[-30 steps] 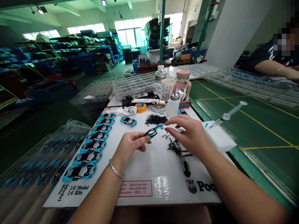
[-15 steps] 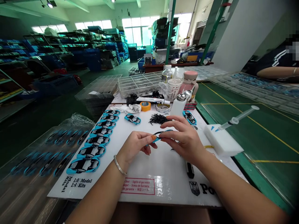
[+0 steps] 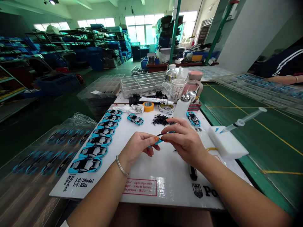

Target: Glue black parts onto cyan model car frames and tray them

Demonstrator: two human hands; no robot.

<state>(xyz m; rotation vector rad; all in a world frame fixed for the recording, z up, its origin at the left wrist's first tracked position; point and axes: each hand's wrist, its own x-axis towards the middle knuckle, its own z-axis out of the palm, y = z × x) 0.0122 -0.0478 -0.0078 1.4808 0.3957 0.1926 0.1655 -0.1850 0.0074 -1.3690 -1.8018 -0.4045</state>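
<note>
Your left hand (image 3: 139, 145) pinches a small blue-and-black part (image 3: 159, 142) above the bench (image 3: 142, 168); your right hand (image 3: 186, 140) grips its other end. This part looks unfinished; the lined-up car shells (image 3: 94, 151) near the left edge seem done, and a heap of black pieces (image 3: 162, 119) remains beyond. You have room between your forearms; the foam block (image 3: 228, 143) sits by the right edge.
</note>
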